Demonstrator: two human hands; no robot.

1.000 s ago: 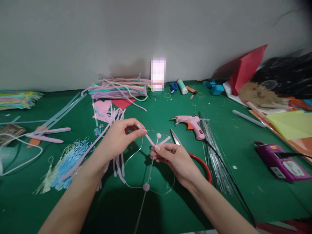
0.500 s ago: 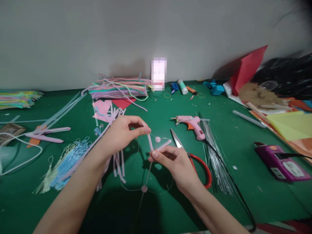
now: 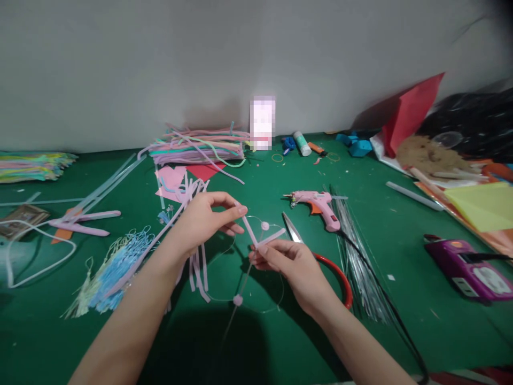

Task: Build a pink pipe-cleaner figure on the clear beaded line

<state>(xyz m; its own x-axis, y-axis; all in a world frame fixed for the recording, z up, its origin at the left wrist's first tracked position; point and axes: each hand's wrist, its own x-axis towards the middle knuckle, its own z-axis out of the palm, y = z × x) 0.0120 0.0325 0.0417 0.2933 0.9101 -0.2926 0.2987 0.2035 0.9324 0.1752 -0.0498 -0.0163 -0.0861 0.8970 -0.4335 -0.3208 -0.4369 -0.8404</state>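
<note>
A short pale pink pipe cleaner (image 3: 250,229) is bent into a V above the table. My left hand (image 3: 218,216) pinches its upper left end between thumb and forefinger, the other fingers curled loosely. At the bend, my right hand (image 3: 286,262) grips it between thumb and fingers; the other arm of the V points up to the right. Behind and below the hands is a thin wire ring (image 3: 283,289), crossed by a straight wire, with a small pink fuzzy knob at the top (image 3: 265,226) and another at the bottom (image 3: 238,300). My right fingers partly hide the crossing wire.
Right of my hands lie red-handled scissors (image 3: 344,283), a pink glue gun (image 3: 316,206) with a black cord, and a bundle of wires (image 3: 363,267). Tassels (image 3: 116,272) and pink pliers (image 3: 86,222) lie left. Pipe cleaner bundles (image 3: 196,147) sit by the wall.
The view has shifted slightly, moving the table things a little right. The lower knob sits a bit higher in view. Both hands keep their hold on the pipe cleaner.
</note>
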